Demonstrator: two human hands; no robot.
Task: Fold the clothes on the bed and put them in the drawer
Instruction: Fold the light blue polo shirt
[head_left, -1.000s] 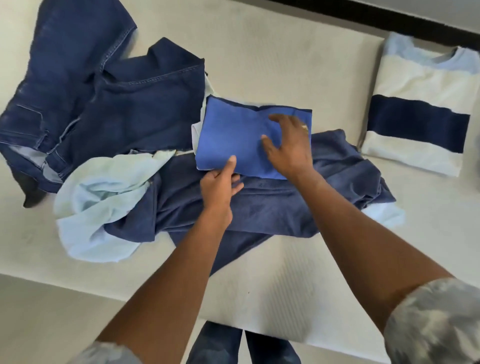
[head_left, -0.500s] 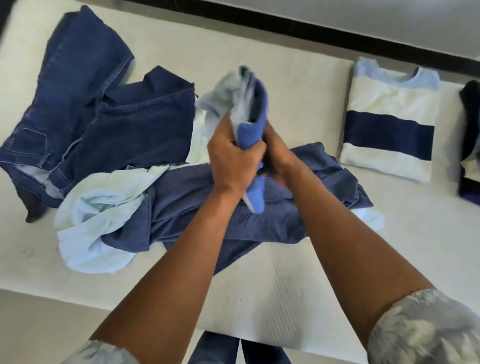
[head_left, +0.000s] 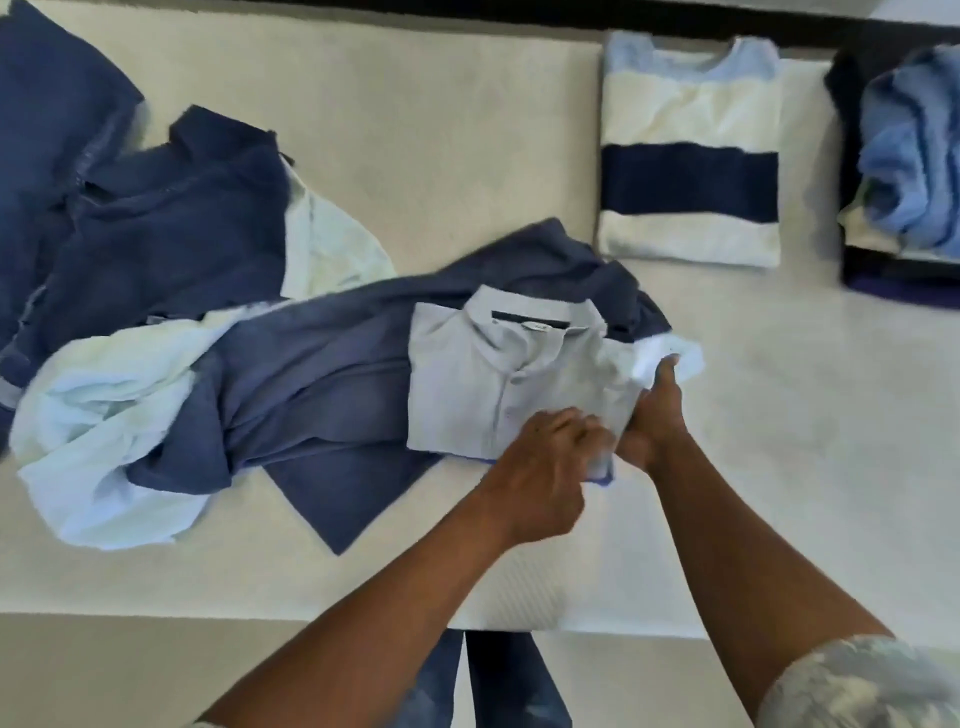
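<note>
Low and right of centre, the left hand (head_left: 545, 467) curls its fingers round the near right corner of the folded grey shirt (head_left: 493, 379). Just beside it, the right hand (head_left: 652, 421) pinches the shirt's right edge, thumb on top and fingers hidden beneath. The shirt lies collar-up on a rumpled navy garment (head_left: 311, 395) at mid-frame on the bed (head_left: 441, 130). Jeans (head_left: 145, 223) lie at upper left, and a folded striped sweater (head_left: 691, 156) at upper right.

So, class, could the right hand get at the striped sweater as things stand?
Probably, once freed: the right hand grips the grey shirt, but the striped sweater lies uncovered beyond it, nothing stacked on top.
</note>
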